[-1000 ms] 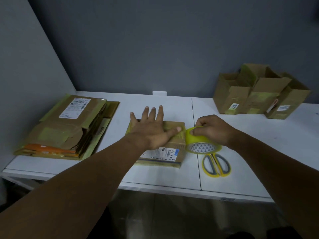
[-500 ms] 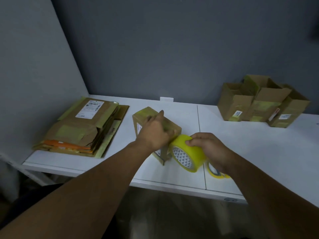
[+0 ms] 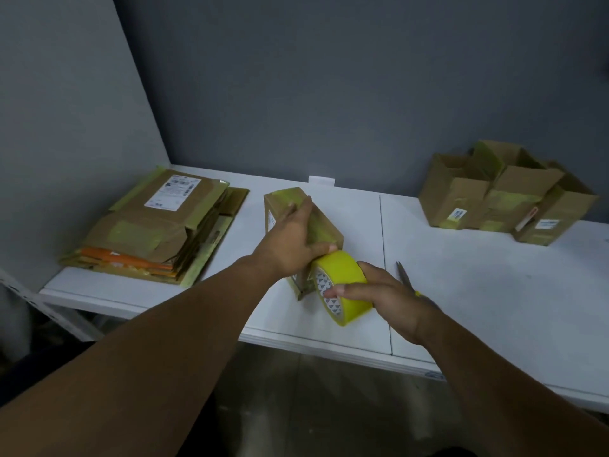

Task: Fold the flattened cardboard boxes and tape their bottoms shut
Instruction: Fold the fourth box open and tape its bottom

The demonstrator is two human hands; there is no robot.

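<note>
Cardboard box [image 3: 324,225] stands on the white table [image 3: 494,291], clasped over its taped top by the left hand [image 3: 290,245]; at its 5 o'clock the right hand [image 3: 385,291] grips a yellow tape roll [image 3: 342,272] touching it.

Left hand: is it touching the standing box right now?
Touching. Head view shows the left hand gripping the box across its top, thumb on the near edge.

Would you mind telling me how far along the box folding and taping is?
Done: several folded boxes stand at far right. In hand: the left hand holds one box while the right hand holds the tape roll against it. Left: the flat stack.
</note>
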